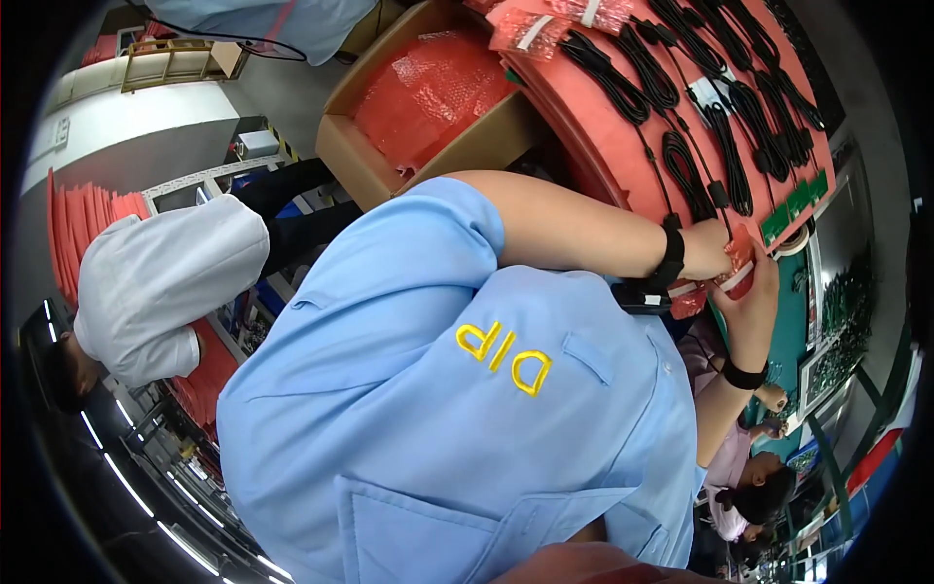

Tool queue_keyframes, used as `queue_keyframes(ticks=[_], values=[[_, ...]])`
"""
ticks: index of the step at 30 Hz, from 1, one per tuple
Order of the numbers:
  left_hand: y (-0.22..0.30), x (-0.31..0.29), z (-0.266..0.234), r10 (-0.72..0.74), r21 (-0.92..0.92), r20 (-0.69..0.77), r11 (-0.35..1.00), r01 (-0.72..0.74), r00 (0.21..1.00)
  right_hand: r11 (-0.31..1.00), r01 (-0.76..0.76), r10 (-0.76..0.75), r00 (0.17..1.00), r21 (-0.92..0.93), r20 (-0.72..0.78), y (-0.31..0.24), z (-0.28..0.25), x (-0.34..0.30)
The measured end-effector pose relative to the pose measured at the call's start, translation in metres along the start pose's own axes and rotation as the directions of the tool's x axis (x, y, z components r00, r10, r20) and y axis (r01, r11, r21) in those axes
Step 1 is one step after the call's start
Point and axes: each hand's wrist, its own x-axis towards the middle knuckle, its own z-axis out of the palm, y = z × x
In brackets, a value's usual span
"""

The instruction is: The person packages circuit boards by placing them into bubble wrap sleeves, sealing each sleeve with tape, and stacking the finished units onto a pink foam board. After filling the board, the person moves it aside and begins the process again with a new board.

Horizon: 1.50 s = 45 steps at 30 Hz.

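A red bubble-wrap bag point(739, 280) with a white band or strip is between my two hands, at the right, by the edge of the work surface. My left hand point(708, 249) holds its left side with bent fingers, partly hidden by the red wrap. My right hand point(755, 300) grips it from the other side, thumb and fingers around the wrap. What the bag contains cannot be seen. Close beyond the hands lie several coiled black cables point(688, 175) and green circuit boards point(793, 209) on a pink foam sheet point(623, 180).
A cardboard box point(341, 161) full of red bubble-wrap bags point(428, 97) stands left of the foam sheet. More wrapped packets point(530, 34) lie at the sheet's far left. A tape roll point(796, 241) sits beside the boards on a green mat point(790, 302). Other people are nearby on both sides.
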Motion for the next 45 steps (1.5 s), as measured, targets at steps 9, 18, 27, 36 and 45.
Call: queue_keyframes(ticks=[9, 18, 27, 36, 45], values=[[0.067, -0.086, -0.147, 0.335, -0.032, 0.403, 0.935, -0.353, 0.851, 0.980, -0.183, 0.172, 0.978, -0.084, -0.119, 0.013, 0.031, -0.001], [-0.057, -0.104, -0.482, 0.460, 0.703, -0.689, 0.611, 0.364, 0.560, 0.947, -0.299, 0.298, 0.954, -0.113, -0.031, 0.000, 0.015, -0.013], [-0.186, -0.038, -0.606, -0.022, 0.626, -0.765, -0.262, 0.734, 0.644, 0.905, -0.411, 0.399, 0.910, -0.108, -0.116, -0.039, -0.006, -0.004], [-0.056, -0.110, -0.486, 0.423, 0.463, -0.852, 0.884, 0.069, 0.309, 0.879, -0.439, 0.477, 0.790, 0.187, -0.386, 0.032, 0.006, 0.002], [0.092, -0.131, -0.202, 0.275, -0.240, -0.134, 0.923, -0.300, 0.952, 0.968, -0.185, 0.210, 0.967, 0.167, -0.144, 0.118, 0.010, 0.054]])
